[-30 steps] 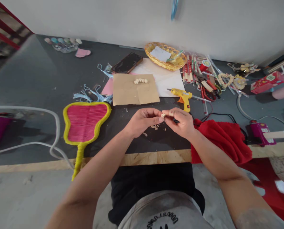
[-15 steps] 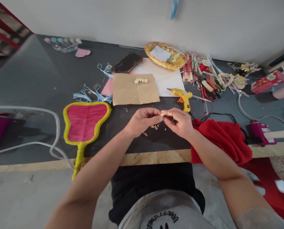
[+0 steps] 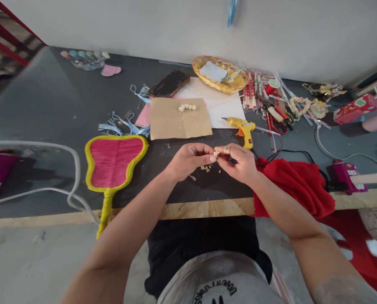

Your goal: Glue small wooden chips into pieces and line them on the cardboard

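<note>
Between my fingertips is a small cluster of cream-coloured pieces (image 3: 216, 154). My left hand (image 3: 195, 160) pinches it from the left, thumb and index finger together. My right hand (image 3: 237, 162) is closed on its right side, fingertips touching it. Below the hands several loose short cream pieces (image 3: 206, 168) lie on the dark tabletop. A row of similar joined pieces (image 3: 187, 108) rests on a brown paper sheet (image 3: 166, 122) behind my hands. To the right of that sheet lies a yellow glue gun (image 3: 243, 128).
A pink fan with yellow edging (image 3: 117, 162) lies to the left, its handle over the table edge. A red cloth (image 3: 296, 185) sits at the right. Behind are a wicker basket (image 3: 229, 88), a dark phone-like slab (image 3: 169, 83), pliers (image 3: 275, 114) and wrapped sticks (image 3: 253, 90).
The small cluster has turned slightly and sits a touch lower between my fingertips. Both hands stay in nearly the same place.
</note>
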The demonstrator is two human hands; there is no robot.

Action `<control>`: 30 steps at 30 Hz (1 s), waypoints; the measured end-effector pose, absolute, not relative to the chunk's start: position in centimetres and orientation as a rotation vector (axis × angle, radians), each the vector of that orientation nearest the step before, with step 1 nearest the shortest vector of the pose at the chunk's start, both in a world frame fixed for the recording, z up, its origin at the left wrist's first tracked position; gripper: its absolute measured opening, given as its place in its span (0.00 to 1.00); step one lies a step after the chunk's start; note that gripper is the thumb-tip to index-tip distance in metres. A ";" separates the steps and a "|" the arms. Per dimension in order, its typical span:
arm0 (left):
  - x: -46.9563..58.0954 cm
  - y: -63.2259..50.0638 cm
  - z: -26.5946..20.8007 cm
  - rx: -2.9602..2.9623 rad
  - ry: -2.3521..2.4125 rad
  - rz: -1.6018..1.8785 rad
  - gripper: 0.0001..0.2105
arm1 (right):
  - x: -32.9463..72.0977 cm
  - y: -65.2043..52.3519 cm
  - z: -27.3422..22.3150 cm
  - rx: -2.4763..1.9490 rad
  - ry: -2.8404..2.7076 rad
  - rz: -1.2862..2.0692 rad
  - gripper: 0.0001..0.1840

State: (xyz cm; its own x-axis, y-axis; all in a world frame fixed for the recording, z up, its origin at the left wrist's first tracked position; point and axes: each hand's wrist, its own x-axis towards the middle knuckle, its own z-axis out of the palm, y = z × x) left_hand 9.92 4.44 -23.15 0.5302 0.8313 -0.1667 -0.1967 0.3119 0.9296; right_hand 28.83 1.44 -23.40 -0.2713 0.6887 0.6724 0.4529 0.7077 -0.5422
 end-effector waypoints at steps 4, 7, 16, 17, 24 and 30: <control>9.8 4.4 -23.0 1.025 0.694 0.777 0.12 | 28.9 1.4 -23.3 -0.896 -1.899 0.302 0.11; 9.7 4.4 -23.0 1.019 0.673 0.784 0.10 | 28.9 1.4 -23.3 -0.887 -1.913 0.319 0.12; 9.6 4.4 -22.8 1.048 0.719 0.776 0.11 | 28.9 1.5 -23.5 -0.877 -1.966 0.289 0.12; 9.6 4.4 -22.8 1.051 0.726 0.776 0.11 | 28.9 1.5 -23.5 -0.869 -1.966 0.289 0.12; 9.8 4.3 -22.7 1.006 0.728 0.795 0.12 | 28.9 1.5 -23.5 -0.873 -1.967 0.262 0.13; 9.6 4.4 -22.6 1.032 0.741 0.795 0.11 | 29.2 1.5 -23.3 -0.854 -1.945 0.313 0.15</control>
